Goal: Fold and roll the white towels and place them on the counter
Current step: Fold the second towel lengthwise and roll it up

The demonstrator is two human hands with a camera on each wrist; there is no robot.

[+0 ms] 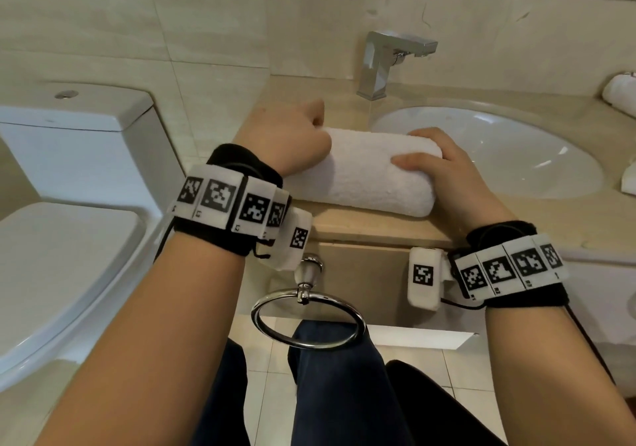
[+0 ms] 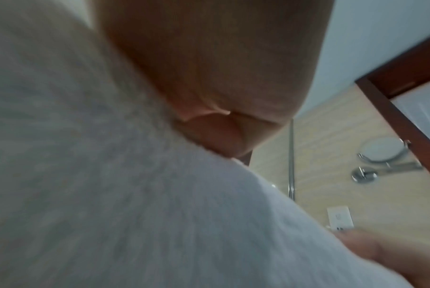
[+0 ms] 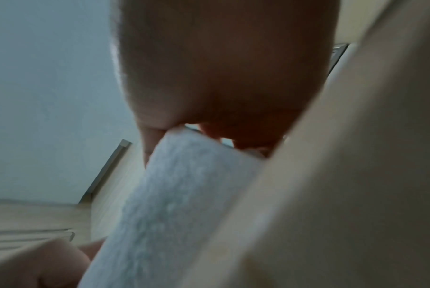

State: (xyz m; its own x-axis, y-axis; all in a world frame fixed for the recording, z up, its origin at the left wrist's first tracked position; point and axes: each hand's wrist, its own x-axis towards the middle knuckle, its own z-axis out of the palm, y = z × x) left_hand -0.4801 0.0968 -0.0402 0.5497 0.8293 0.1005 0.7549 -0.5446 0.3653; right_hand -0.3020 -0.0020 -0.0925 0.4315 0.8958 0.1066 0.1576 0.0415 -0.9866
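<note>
A rolled white towel [image 1: 361, 173] lies on the beige counter [image 1: 292, 94] between the wall and the sink, close to the front edge. My left hand [image 1: 292, 136] grips its left end, fingers curled over the far side. My right hand [image 1: 437, 167] grips the right end, thumb on top and fingers round the end. The left wrist view is filled with blurred towel [image 2: 135, 194] under my palm [image 2: 209, 68]. The right wrist view shows the towel [image 3: 172, 204] under my curled right hand [image 3: 221, 78]. Another rolled white towel [image 1: 621, 96] lies at the far right of the counter.
An oval white sink [image 1: 499, 149] with a chrome faucet [image 1: 385, 63] sits right of the towel. A white toilet [image 1: 69, 204] stands to the left. A chrome towel ring [image 1: 308, 318] hangs below the counter front. A white object [image 1: 629, 179] lies at the right edge.
</note>
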